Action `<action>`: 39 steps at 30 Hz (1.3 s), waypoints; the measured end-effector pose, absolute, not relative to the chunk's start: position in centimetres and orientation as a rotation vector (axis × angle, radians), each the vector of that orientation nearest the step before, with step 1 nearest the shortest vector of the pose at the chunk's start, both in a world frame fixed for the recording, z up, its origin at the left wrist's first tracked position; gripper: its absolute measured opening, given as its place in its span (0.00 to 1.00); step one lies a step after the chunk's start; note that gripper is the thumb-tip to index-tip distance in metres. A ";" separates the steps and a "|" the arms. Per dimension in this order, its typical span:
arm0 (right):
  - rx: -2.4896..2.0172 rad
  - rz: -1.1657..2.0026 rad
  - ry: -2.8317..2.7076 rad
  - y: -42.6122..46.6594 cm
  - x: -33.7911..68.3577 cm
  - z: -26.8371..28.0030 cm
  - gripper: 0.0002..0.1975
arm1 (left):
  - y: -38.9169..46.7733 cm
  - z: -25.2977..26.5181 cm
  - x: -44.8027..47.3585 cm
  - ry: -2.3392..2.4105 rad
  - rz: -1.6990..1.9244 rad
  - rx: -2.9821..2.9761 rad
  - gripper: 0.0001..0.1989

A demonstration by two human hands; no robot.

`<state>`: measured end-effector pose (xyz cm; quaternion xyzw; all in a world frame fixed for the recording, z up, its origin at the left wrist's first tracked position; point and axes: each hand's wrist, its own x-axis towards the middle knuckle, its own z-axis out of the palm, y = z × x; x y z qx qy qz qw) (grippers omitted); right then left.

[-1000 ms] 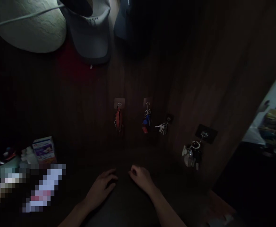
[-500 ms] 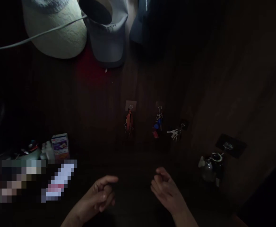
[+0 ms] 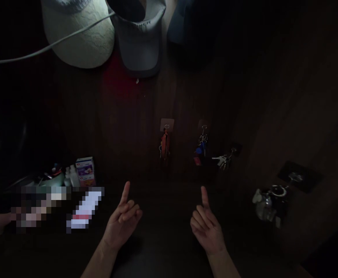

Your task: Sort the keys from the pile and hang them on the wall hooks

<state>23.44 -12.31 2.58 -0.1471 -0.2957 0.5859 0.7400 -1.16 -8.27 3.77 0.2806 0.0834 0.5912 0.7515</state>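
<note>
Since half a second ago, the left hand [image 3: 124, 222] and right hand [image 3: 208, 227] have turned, index fingers now pointing up and away. Both are partly open, other fingers curled, gripping nothing visible. Beyond them, untouched, an orange key holder [image 3: 165, 143] and blue-tagged keys [image 3: 200, 148] hang from hooks [image 3: 167, 126].
</note>
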 end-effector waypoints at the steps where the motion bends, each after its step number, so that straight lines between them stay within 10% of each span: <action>1: -0.328 1.286 -0.658 -12.3 23.5 2.6 0.27 | -8.3 3.7 -1.1 0.187 1.288 0.615 0.29; 12: -0.826 1.193 -1.006 -10.4 23.4 2.0 0.13 | -7.3 3.3 -0.4 0.489 1.159 0.990 0.13; 21: -1.548 0.506 -1.929 -6.7 24.5 1.2 0.13 | -4.6 4.0 1.4 0.997 0.693 2.070 0.05; 32: -1.659 0.277 -1.979 -4.5 25.4 -1.5 0.12 | 5.9 16.4 11.5 1.331 1.847 1.850 0.32; 39: -1.597 0.392 -1.935 -4.2 26.0 -2.4 0.12 | 8.0 16.9 14.7 1.632 2.009 1.738 0.12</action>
